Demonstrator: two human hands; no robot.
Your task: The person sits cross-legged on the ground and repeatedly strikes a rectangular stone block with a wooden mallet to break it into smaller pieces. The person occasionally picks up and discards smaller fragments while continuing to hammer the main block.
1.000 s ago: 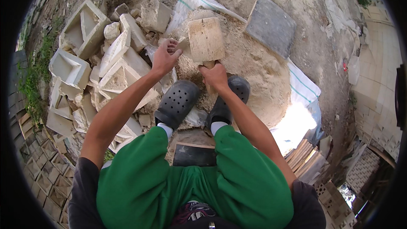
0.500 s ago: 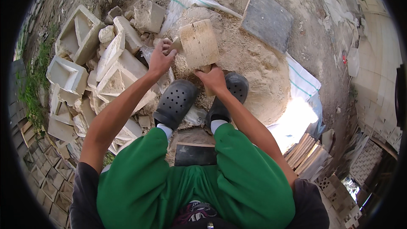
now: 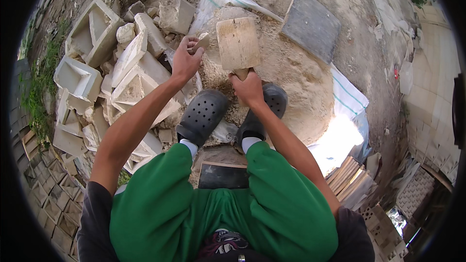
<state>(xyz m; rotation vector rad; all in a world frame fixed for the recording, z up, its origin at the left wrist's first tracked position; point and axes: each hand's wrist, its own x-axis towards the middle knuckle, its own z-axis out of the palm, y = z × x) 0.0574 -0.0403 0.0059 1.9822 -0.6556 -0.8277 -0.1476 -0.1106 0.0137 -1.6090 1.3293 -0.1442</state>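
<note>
Far left: pile of pale stone blocks (image 3: 104, 75), some hollowed like troughs, jumbled w/ rubble on the dirt. Left hand (image 3: 184, 60) is raised just beside that pile, fingers (image 3: 190, 43) closed together on a small stone chip (image 3: 200, 43), pinched near the top of the hand. Just right of it, the wooden mallet (image 3: 238, 43), broad pale head w/ worn face tilted up toward the camera, sits above a mound of sandy stone dust (image 3: 286, 82). Right hand (image 3: 248, 87) is below the mallet head, fingers clamped round its short handle. Chip and mallet head are near each other but apart. Under both hands: two dark clogs (image 3: 203, 115), white socks, green trousers (image 3: 218, 218), w/ a dark slab (image 3: 223, 177) between the legs. Further right: grey square slab (image 3: 311, 25) flat on the ground, white woven sack (image 3: 347, 99) at the mound's edge, then stacked wood strips (image 3: 352, 184) lower right.
</note>
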